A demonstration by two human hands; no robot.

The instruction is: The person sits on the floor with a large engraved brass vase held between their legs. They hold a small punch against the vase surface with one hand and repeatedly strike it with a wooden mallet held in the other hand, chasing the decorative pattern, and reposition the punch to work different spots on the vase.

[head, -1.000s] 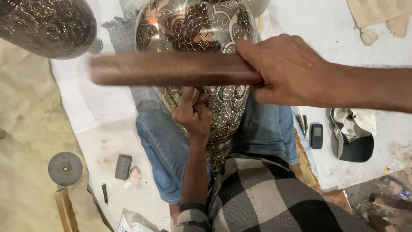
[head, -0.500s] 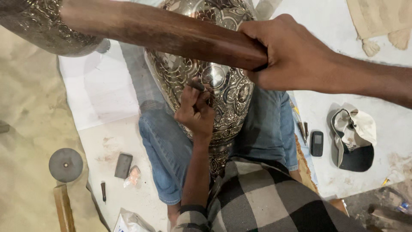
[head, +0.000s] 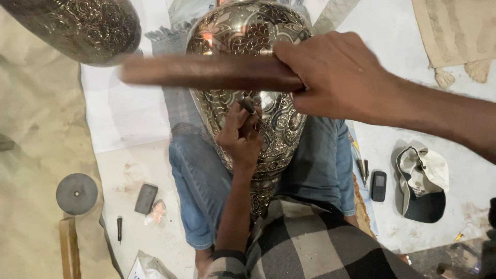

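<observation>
A small dark metal punch is being pinched by the left hand against the engraved silvery metal vase, while a blurred, probably wooden, brown mallet handle is being grasped tightly by the right hand.

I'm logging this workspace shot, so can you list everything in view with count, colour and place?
Engraved metal vase: one, silver, on the lap.
Second engraved vessel: one, dark silver, top left.
Wooden stick: one, brown, blurred, across the vase.
Small punch: one, dark, tip on the vase.
Round disc: one, grey, floor left.
Dark block: one, beside the left knee.
Phone: one, black, floor right.
Cap: one, white and black, far right.
Fringed cloth: one, beige, top right.
Left hand: holds the punch.
Right hand: grips the stick.
</observation>
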